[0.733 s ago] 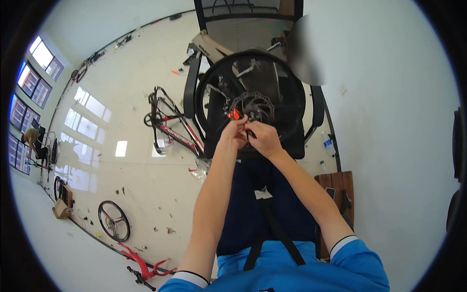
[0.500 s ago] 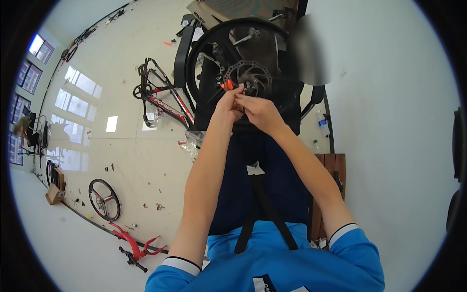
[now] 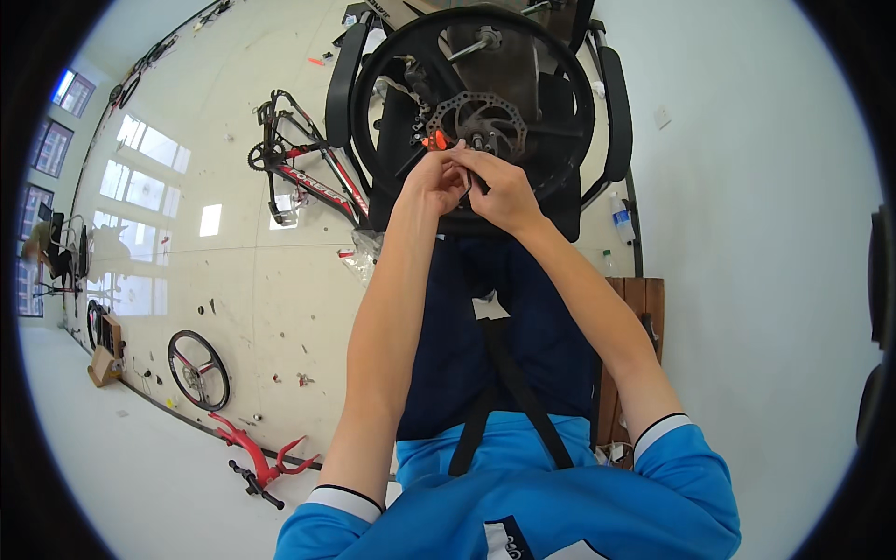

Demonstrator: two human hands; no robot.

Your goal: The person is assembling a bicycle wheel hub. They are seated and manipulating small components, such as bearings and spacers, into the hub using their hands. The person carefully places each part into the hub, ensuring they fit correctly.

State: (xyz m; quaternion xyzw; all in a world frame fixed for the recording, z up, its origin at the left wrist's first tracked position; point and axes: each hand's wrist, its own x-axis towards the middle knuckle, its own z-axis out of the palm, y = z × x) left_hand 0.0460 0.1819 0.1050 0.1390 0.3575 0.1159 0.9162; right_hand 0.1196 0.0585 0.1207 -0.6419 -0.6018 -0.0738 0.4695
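A black bicycle wheel lies flat in front of me on a black armchair, with a perforated metal brake disc at its hub. Just on the near side of the disc, my left hand and my right hand meet with fingers curled together. A small dark piece shows between them, partly covered by my right hand; its kind is hidden. Beside my left fingertips sits a small orange item among other little parts.
Armrests flank the wheel, left and right. A red and black bicycle frame lies on the floor at left, near a clear plastic bag. Farther off are another wheel and a red frame part. Bottles stand at right.
My hands have drawn slightly back toward me from the hub, and their fingers are more curled. A blurred grey shape beside the wheel at right is gone. The view has shifted a little.
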